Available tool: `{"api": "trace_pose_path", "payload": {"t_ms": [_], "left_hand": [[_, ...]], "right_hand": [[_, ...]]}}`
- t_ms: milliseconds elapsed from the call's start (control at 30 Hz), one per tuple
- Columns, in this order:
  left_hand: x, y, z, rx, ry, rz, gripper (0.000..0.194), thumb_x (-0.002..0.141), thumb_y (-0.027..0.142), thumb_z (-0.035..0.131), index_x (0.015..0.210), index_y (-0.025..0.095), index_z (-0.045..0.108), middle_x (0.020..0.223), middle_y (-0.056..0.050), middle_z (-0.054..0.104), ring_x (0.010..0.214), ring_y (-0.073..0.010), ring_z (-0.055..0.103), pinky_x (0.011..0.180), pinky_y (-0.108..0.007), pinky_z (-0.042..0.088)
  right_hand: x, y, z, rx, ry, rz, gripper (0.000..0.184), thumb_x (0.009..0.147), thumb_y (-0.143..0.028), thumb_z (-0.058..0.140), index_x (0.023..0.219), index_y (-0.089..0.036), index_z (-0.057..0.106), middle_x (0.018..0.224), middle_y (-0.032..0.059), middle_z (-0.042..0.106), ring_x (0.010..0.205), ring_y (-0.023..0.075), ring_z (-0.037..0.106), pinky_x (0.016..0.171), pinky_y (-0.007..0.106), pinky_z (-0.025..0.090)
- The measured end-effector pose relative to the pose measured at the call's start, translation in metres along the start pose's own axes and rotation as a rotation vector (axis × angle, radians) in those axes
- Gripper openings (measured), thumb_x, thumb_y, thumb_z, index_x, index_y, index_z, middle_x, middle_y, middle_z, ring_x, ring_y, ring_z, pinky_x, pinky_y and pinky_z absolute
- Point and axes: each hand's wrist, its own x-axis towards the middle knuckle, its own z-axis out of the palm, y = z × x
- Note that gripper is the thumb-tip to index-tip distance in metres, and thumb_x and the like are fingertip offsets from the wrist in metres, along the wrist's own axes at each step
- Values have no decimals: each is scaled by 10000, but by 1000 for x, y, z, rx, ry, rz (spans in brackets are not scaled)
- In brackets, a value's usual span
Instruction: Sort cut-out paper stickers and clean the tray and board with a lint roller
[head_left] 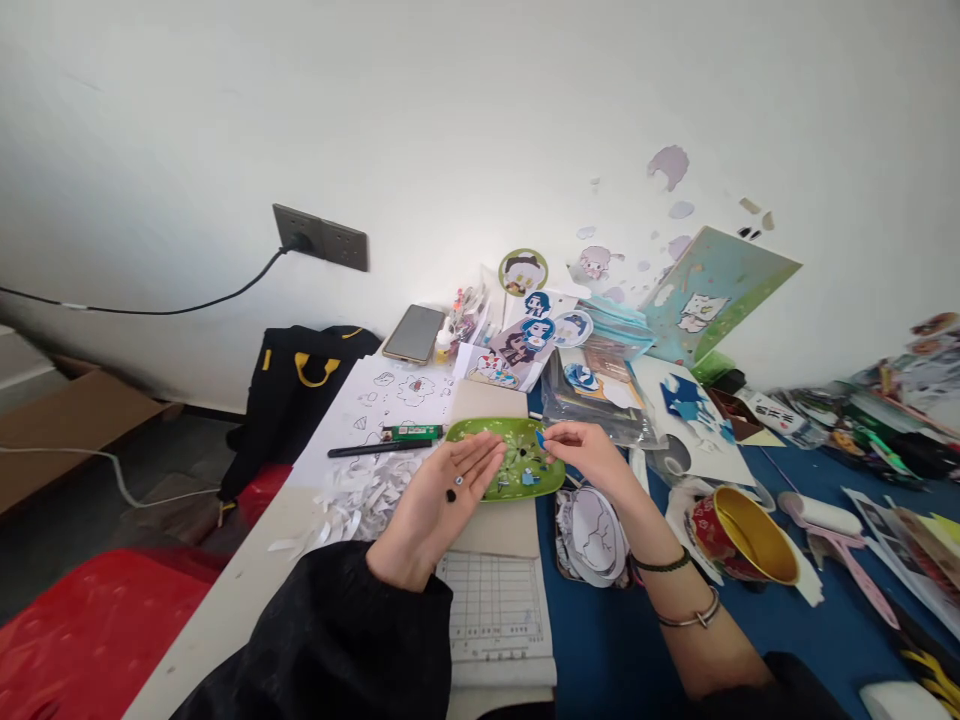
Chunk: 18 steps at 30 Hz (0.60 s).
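My left hand point(455, 484) is turned palm up with its fingers stretched out. On its palm and fingers rest a small black piece point(451, 495) and a tiny pale piece with a dark mark point(459, 481). Under and behind both hands lies a green oval tray point(512, 491) with several small blue, white and dark bits in it. Over the tray's right side, my right hand point(581, 449) pinches a small blue piece point(541, 440) between thumb and fingertips. Its other fingers are curled.
White paper shreds point(367, 500) and a black pen point(382, 448) lie left of the tray. A ruled notebook point(499, 610) is in front. To the right are an oval stack of paper cutouts point(595, 535), a red and gold bowl point(750, 530) and a pink lint roller point(847, 545).
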Motion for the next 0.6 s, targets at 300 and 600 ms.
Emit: {"api": "trace_pose_path", "payload": {"t_ms": [300, 600], "left_hand": [[4, 1, -3, 39, -11, 4, 271, 865, 88, 451, 1081, 4, 591, 1197, -227, 615, 1084, -283, 616, 963, -327, 518], [-2, 7, 7, 52, 41, 17, 321, 867, 68, 424, 1155, -1, 547, 1174, -223, 629, 1076, -261, 623, 996, -319, 485]], "right_hand": [[43, 24, -79, 164, 437, 71, 346, 590, -426, 707, 802, -153, 706, 681, 71, 700, 686, 207, 650, 586, 286, 461], [88, 32, -88, 116, 361, 93, 269, 585, -371, 727, 710, -135, 694, 510, 2, 605, 497, 124, 547, 507, 259, 428]]}}
